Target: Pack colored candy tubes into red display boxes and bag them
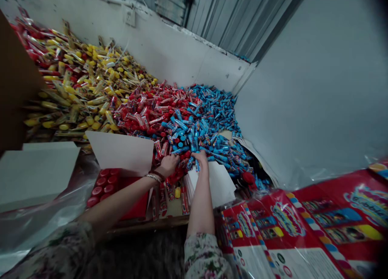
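Note:
Reaching into the front of a large heap, my right hand [200,157] has its fingers curled round blue-capped tubes [197,166] in printed wrappers. My left hand [169,164], with bracelets at the wrist, is closed at the border of the red tubes [156,105] and blue tubes [220,113]; what it grips, if anything, is hidden. Left of that wrist stands a red box [131,206] with its white lid flap [121,152] raised. Round red caps [104,182] fill its left part. White card sheets [222,184] lie stacked under my right forearm.
Yellow-capped tubes [100,73] are piled at the back left against a white wall [182,57]. Plastic-wrapped red printed boxes [291,226] stand at the front right. A brown carton [15,85] rises at the left edge, and a white panel [312,89] bounds the right side.

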Demonstrator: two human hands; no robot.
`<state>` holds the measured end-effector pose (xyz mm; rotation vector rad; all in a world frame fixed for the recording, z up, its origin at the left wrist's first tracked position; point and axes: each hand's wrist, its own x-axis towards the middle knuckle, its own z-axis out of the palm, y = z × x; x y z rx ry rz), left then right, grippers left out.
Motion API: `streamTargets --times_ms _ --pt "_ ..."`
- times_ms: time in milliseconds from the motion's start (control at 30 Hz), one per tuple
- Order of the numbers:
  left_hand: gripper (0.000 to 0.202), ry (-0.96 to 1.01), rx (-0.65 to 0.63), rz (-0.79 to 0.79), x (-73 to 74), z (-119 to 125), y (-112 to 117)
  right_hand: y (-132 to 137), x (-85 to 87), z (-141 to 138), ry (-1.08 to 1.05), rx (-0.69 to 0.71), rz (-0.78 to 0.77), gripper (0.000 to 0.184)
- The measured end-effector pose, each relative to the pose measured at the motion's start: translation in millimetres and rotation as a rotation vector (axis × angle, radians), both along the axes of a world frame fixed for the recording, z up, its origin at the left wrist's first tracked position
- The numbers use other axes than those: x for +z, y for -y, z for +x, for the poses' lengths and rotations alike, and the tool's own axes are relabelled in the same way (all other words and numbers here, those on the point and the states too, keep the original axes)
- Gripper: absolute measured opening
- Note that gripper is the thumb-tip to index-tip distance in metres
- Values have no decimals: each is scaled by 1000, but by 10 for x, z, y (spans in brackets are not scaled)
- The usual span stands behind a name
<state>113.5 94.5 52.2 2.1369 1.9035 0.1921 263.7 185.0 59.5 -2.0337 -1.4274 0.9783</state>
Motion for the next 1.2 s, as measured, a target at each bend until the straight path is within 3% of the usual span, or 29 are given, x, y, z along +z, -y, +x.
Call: streamTargets --times_ms 133,233,367,567,667,800,1000,1100,1200 --pt "34 78 33 47 286 -176 -130 148 55 75 -162 -3 59 52" --pt "34 120 56 29 409 -248 -264 286 72 85 -222 12 104 39" --pt "32 98 79 -29 409 -190 -377 320 12 4 -205 31 135 33" --pt "21 28 86 -40 380 79 -421 119 -89 -119 -63 43 159 18" --pt "22 36 118 -43 374 159 -464 73 -121 -134 -30 22 169 19" --pt "23 75 156 -17 348 95 -454 132 -151 -111 -124 56 171 28" --pt "21 178 123 84 423 -84 -111 296 -131 -129 -338 153 170 36" --pt "20 255 112 137 515 -156 286 365 -72 -158 -348 159 121 35" --pt "15 406 98 204 581 -372 864 562 51 -136 -374 207 60 40"
